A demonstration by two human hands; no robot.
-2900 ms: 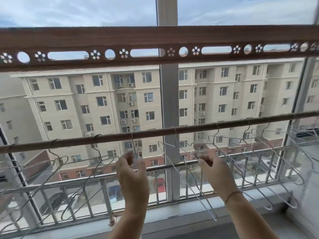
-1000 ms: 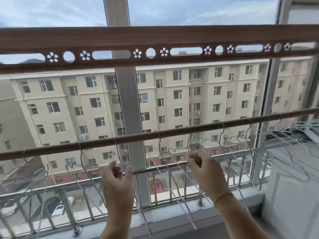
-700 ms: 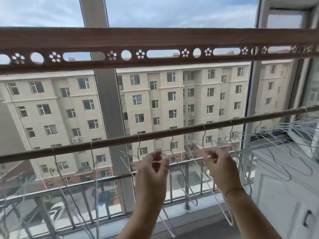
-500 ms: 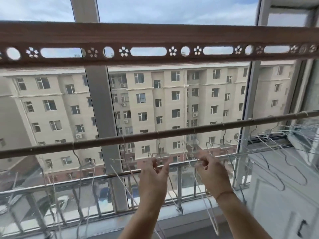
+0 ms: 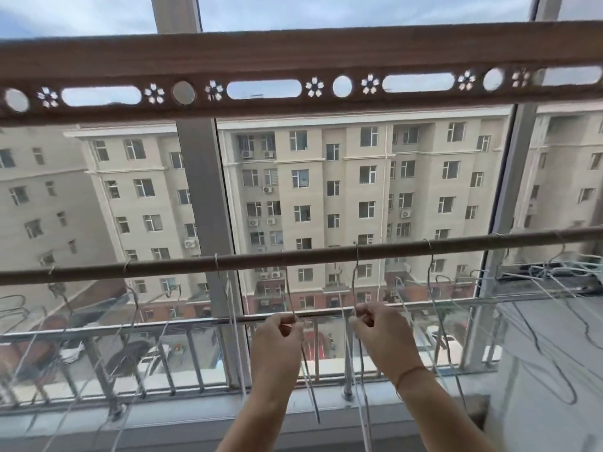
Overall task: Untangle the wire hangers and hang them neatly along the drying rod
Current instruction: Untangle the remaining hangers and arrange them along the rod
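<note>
head view, left hand (image 5: 277,345) fingers (image 5: 286,320) pinching one hanger (image 5: 289,288), right hand (image 5: 386,340) fingers (image 5: 366,313) pinching neighbouring hanger (image 5: 355,278)

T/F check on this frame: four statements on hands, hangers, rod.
1. The left hand and right hand each pinch a wire hanger below the drying rod. True.
2. The right wrist is bare. False: a thin red string circles it.
3. No hangers hang left of the hands. False: several hooks sit on the rod there.
4. A bunch of hangers crowds the far right. True.
</note>
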